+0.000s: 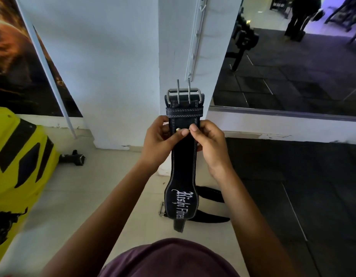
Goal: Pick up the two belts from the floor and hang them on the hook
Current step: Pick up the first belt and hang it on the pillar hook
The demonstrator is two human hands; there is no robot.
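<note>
Black stitched weightlifting belt (183, 156) lettered "Fitness", steel double-prong buckle (184, 94) up.
My left hand (159, 142) and right hand (208, 144) pinch its sides.

Held belt (183, 156) hangs upright in front of the pillar (181, 47), left hand (161, 140) and right hand (207, 144) on either side just under the buckle. Hook rail (196, 39) on pillar above. Second belt (209, 206) on floor (93, 186) behind it. Dumbbell (72, 157) at left by wall.
</note>
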